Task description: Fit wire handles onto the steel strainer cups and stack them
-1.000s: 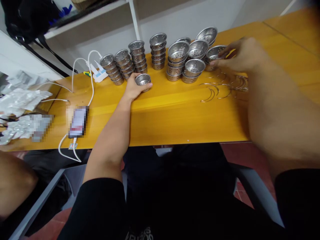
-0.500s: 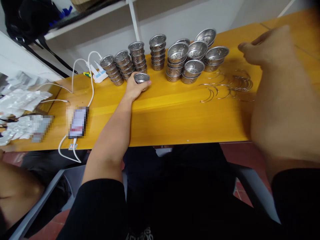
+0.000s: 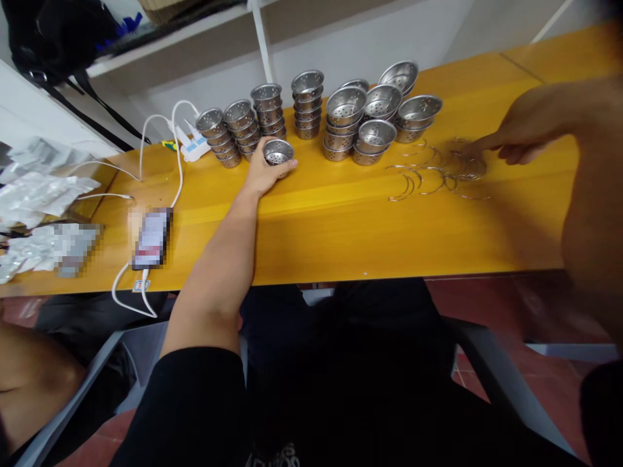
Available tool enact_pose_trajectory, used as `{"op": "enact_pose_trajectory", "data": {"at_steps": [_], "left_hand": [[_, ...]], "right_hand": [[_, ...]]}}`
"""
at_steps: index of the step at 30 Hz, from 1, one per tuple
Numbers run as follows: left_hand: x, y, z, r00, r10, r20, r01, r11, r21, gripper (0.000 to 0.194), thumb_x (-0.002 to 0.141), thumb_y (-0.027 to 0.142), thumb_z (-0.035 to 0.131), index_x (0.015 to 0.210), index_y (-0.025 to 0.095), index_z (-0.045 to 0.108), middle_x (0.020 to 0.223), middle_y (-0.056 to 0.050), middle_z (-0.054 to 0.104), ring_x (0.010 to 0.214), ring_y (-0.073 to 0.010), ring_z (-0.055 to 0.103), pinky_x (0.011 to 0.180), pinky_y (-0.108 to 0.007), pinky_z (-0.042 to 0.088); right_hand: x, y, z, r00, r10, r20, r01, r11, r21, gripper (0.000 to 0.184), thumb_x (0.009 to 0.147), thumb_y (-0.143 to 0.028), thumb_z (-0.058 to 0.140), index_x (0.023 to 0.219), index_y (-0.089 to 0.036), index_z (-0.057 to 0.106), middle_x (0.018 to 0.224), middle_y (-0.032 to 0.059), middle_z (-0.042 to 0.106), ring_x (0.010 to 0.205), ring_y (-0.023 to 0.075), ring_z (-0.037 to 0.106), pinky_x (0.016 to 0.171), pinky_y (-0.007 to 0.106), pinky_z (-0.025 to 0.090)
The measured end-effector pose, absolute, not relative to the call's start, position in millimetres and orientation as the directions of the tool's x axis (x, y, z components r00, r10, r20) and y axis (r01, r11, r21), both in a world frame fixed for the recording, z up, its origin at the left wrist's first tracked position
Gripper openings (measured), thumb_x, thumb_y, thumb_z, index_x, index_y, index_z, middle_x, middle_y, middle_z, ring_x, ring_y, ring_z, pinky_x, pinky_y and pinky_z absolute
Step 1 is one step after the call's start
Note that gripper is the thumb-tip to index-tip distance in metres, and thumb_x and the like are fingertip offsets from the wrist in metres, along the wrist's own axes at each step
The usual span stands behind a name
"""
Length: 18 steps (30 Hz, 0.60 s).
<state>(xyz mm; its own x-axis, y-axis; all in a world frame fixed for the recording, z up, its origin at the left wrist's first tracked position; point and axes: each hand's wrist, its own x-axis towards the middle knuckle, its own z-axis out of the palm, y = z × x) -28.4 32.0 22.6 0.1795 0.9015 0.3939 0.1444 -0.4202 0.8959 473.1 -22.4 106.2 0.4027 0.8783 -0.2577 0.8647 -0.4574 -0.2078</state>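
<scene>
My left hand (image 3: 263, 170) is wrapped round a small perforated metal strainer cup (image 3: 278, 153), which is upright at the table's middle. Its thumb lies along the near side of the rim. At the right, my right hand (image 3: 528, 126) has its index finger stretched out over a heap of thin curved wire pieces (image 3: 470, 162), the other fingers bent. Nothing shows in that hand, and motion blurs the wires under its fingertip. More wire pieces (image 3: 409, 185) are scattered to the left of the heap.
Stacks of perforated cups (image 3: 267, 107) line the back of the table, with wider-spread cups (image 3: 377, 136) right of them. A phone (image 3: 152, 238) on a white cable, a power strip (image 3: 195, 148) and clear plastic bags (image 3: 43, 194) are at the left. Another person's bare limb (image 3: 36, 370) shows at lower left.
My right hand has come down to the wire heap and now points with its index finger. The cup in my left hand has tilted slightly, showing more of its inside.
</scene>
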Motion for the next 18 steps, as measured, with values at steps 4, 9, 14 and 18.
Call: {"op": "enact_pose_trajectory", "data": {"at_steps": [4, 9, 14, 18], "left_hand": [[-29, 33, 20, 0.193, 0.896, 0.399, 0.173, -0.432, 0.885, 0.080, 0.058, 0.044, 0.112, 0.122, 0.026, 0.068, 0.112, -0.006, 0.078, 0.107, -0.0292, 0.077, 0.108, -0.056, 0.069], [-32, 34, 17, 0.207, 0.890, 0.406, 0.217, -0.446, 0.868, 0.085, 0.057, 0.053, 0.115, 0.122, 0.025, 0.068, 0.116, -0.009, 0.079, 0.114, -0.0324, 0.078, 0.111, -0.058, 0.068], [-31, 31, 20, 0.178, 0.887, 0.425, 0.175, -0.454, 0.874, 0.074, 0.062, 0.037, 0.113, 0.121, 0.027, 0.070, 0.118, -0.008, 0.080, 0.114, -0.0308, 0.079, 0.113, -0.057, 0.067], [-28, 26, 26, 0.147, 0.896, 0.419, 0.197, -0.442, 0.875, 0.068, 0.062, 0.030, 0.111, 0.118, 0.029, 0.071, 0.121, -0.007, 0.080, 0.116, -0.0299, 0.079, 0.118, -0.056, 0.066]], "right_hand": [[453, -44, 113, 0.465, 0.740, -0.485, 0.875, -0.469, 0.123, 0.050, 0.115, -0.051, 0.079, 0.082, -0.014, 0.079, 0.084, 0.0123, 0.077, 0.085, 0.0264, 0.078, 0.110, 0.043, 0.056], [422, -70, 128, 0.440, 0.729, -0.525, 0.832, -0.551, -0.068, 0.037, 0.119, -0.038, 0.076, 0.089, -0.016, 0.078, 0.092, 0.0110, 0.079, 0.090, 0.0247, 0.078, 0.110, 0.042, 0.059], [426, -69, 117, 0.463, 0.785, -0.410, 0.810, -0.563, -0.162, 0.022, 0.115, -0.030, 0.080, 0.095, -0.019, 0.080, 0.098, 0.0126, 0.079, 0.102, 0.0281, 0.080, 0.110, 0.044, 0.059], [434, -58, 103, 0.324, 0.946, -0.005, 0.856, -0.295, -0.424, 0.046, 0.113, -0.075, 0.070, 0.120, -0.032, 0.081, 0.114, 0.0108, 0.081, 0.113, 0.0332, 0.080, 0.103, 0.052, 0.063]]}}
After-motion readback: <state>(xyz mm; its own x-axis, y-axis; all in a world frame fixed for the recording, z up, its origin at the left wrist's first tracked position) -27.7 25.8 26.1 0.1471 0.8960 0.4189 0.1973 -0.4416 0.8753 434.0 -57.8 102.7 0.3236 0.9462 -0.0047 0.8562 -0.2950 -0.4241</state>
